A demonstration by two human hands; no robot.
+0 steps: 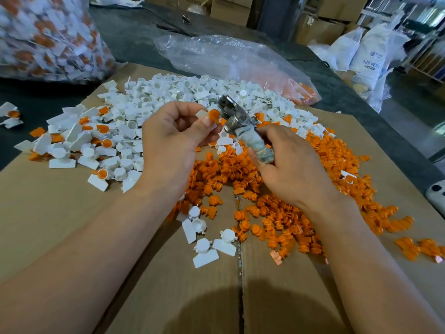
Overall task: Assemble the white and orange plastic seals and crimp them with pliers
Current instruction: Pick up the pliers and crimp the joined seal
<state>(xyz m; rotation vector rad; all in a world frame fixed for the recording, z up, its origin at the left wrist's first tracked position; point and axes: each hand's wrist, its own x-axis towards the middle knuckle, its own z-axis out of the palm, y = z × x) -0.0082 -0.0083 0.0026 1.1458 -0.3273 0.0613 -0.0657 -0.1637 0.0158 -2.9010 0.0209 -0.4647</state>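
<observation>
Evidently crimping is in hand; left grip pinches 1 assembled seal just beside the head of the pliers; right grip curls round their wrapped handles; next, seat the seal squarely, then squeeze.

Single head view, wide-angle, facing forward-down, close above left hand, right hand, cardboard worktop.

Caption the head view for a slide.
Left hand pinches a white-and-orange seal at the pliers gripped by the right hand.
</observation>
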